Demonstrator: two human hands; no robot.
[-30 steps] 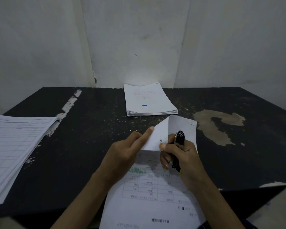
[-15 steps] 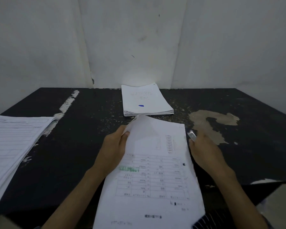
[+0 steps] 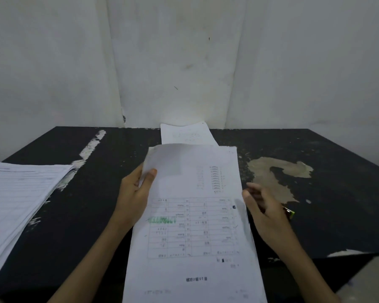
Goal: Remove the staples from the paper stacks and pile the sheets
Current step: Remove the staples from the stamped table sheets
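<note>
A printed set of sheets (image 3: 195,226) with a table and a green stamp lies lengthwise in front of me, its far end lifted. My left hand (image 3: 134,197) pinches its left edge near the top, thumb on the upper sheet. My right hand (image 3: 265,211) hovers just off the right edge, fingers loosely curled and blurred. It keeps the black staple remover (image 3: 290,212), of which only the green-tipped end shows past the hand. A pile of loose sheets (image 3: 186,134) sits at the table's far edge, partly hidden by the lifted paper.
A thick stack of lined forms (image 3: 15,200) lies at the left, overhanging the black table (image 3: 337,226). A worn tan patch (image 3: 271,173) marks the top to the right. White walls close off the back.
The folded corner has been laid flat and the sheets' far end has risen. My right hand has moved off the corner to the right and lower, and the remover's metal tip no longer shows.
</note>
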